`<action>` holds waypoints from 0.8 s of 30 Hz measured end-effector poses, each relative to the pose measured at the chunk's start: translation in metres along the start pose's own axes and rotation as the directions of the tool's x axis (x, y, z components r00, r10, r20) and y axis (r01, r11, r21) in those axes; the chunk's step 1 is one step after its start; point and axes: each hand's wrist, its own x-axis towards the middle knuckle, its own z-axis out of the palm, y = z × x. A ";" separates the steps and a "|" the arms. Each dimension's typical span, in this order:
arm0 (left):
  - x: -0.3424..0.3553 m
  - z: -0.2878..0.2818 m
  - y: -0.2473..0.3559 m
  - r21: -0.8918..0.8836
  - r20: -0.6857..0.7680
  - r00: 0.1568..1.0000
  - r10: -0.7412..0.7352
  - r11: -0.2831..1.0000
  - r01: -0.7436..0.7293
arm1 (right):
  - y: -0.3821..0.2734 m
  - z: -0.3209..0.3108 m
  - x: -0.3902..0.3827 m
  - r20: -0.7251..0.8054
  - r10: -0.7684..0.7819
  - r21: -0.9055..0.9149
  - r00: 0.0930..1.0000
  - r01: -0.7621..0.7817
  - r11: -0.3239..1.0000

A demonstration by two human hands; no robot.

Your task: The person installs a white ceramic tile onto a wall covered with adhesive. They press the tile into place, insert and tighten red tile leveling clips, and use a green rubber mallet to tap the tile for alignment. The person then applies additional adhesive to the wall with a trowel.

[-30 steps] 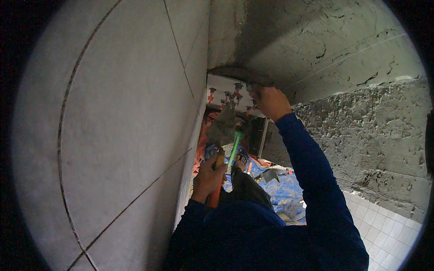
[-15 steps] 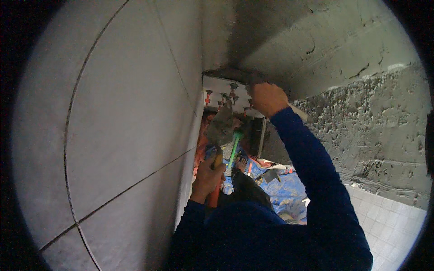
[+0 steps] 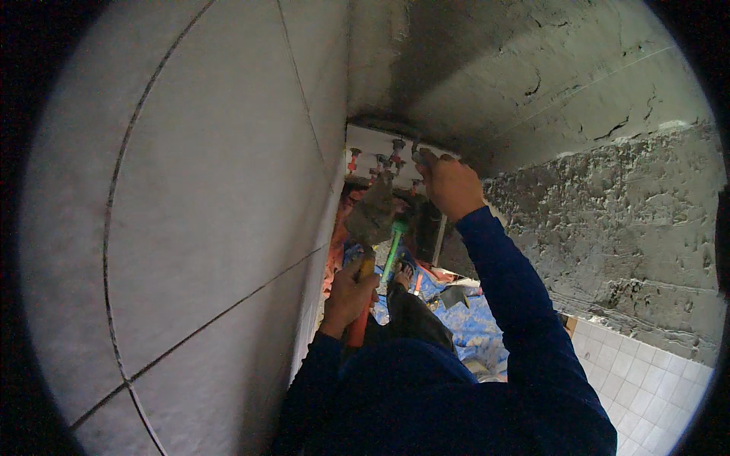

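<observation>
My left hand (image 3: 350, 298) is wrapped round the red-and-yellow handle (image 3: 363, 308) of a trowel. The trowel's grey, mortar-smeared blade (image 3: 370, 213) points away from me, below the far ledge. My right hand (image 3: 453, 186) is closed at the right end of the white tile (image 3: 363, 142), fingers bent. A small dark piece shows at its fingertips, but I cannot make out what it holds. Several red tile levelling clips (image 3: 354, 159) with dark knobs stand along the tile's near edge.
Large grey tiles (image 3: 220, 167) cover the wall close on my left. Rough mortar (image 3: 608, 213) coats the right wall above small white tiles (image 3: 631, 372). Below lie a green-headed tool (image 3: 395, 243), a blue sheet (image 3: 475, 323) and a dark flat piece (image 3: 455, 296).
My right hand has come slightly nearer and turned; the pale handle that stuck out behind it is now mostly hidden. My left hand and the trowel have hardly moved.
</observation>
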 end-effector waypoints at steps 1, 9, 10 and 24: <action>0.000 0.000 0.001 0.006 -0.004 1.000 0.016 1.000 -0.016 | -0.002 0.003 0.005 0.003 -0.001 -0.022 1.000 0.001 1.000; -0.004 -0.002 0.000 -0.052 -0.012 1.000 0.000 0.999 -0.001 | -0.017 0.007 0.037 0.068 -0.003 -0.068 0.998 0.008 0.998; -0.004 -0.001 0.001 -0.041 -0.030 1.000 -0.005 0.999 0.004 | -0.016 0.002 0.038 0.085 0.004 -0.082 0.996 0.003 0.997; -0.030 0.003 0.077 -0.323 0.137 0.990 0.024 0.946 0.022 | 0.038 0.042 -0.120 -0.372 0.208 0.580 0.905 0.051 0.813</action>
